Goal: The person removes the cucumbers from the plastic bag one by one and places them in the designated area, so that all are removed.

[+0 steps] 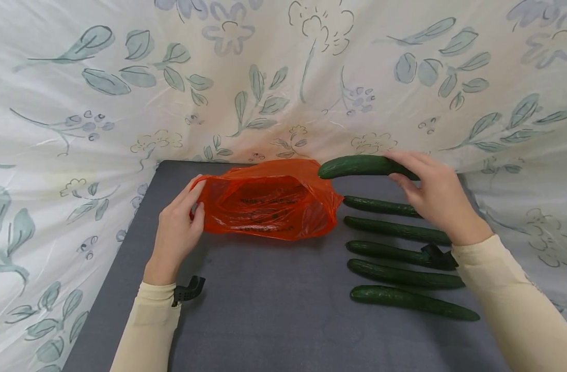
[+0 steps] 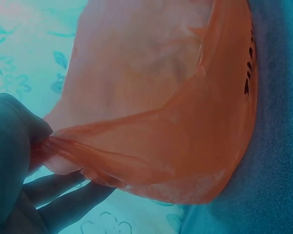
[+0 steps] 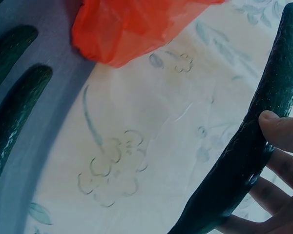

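An orange-red plastic bag (image 1: 269, 204) lies at the back of the table with its mouth open toward me and dark print showing inside. My left hand (image 1: 178, 227) pinches the bag's left edge between thumb and fingers; the left wrist view shows the gathered film of the bag (image 2: 185, 146) at the thumb. My right hand (image 1: 437, 191) grips a long dark green cucumber (image 1: 358, 166) from above, raised over the table's back right. The cucumber's left end is beside the bag's upper right edge. In the right wrist view, thumb and fingers are round the cucumber (image 3: 249, 141).
Several more cucumbers (image 1: 399, 274) lie in a row on the right of the dark grey table (image 1: 274, 305), below the right hand. A pale curtain (image 1: 283, 77) with leaf and flower patterns hangs behind and at the sides.
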A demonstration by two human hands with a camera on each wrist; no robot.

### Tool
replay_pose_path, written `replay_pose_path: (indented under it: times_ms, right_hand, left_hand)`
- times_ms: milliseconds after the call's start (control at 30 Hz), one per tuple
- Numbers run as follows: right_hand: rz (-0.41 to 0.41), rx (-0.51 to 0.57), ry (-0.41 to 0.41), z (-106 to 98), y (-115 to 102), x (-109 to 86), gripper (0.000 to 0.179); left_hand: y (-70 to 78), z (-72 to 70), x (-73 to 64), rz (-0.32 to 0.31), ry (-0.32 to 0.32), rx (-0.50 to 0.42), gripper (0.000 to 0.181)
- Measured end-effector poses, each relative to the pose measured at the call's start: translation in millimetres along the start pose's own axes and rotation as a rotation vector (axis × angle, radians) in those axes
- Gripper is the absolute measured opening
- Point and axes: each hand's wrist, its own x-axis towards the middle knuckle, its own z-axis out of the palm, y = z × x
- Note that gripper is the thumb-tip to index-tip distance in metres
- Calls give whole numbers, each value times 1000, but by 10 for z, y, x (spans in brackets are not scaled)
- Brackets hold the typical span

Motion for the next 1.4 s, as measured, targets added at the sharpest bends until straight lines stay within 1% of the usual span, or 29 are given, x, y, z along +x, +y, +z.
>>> replay_pose_path:
  times_ms: [200,500,600,800,933,1067,1233,1333,1400]
  right_hand:
    - [81,-18,-21,33,220,-51,57]
    - [149,-37,-72,110,520,-119,54]
    - [164,-46,-91,135,608,-135,53]
    - [167,-57,-114,200,769,-182,50]
    - [197,-59,-131,248,883,-222,49]
    - [231,-65,-173,307,997,-236,48]
    - [256,-80,-255,417,1170,-256,47]
    - [270,-79,-301,485,1258,-272,48]
    - [281,-80,-314,516,1297,-290,48]
  left_hand:
    - [-6,-15,-7,-2,-5,1,55]
    - [-16,-24,-12,4,-1,-9,55]
    - [-12,-33,-11,8,-2,-3,54]
    - [-8,-50,-13,8,-1,9,54]
    - [-6,-48,-17,11,1,1,55]
    - [-10,-48,-24,14,1,-3,55]
    - [-21,-39,-22,22,-29,-4,56]
    - [-21,-34,-25,28,-28,-6,55]
    - [-20,-30,-28,32,-20,-8,54]
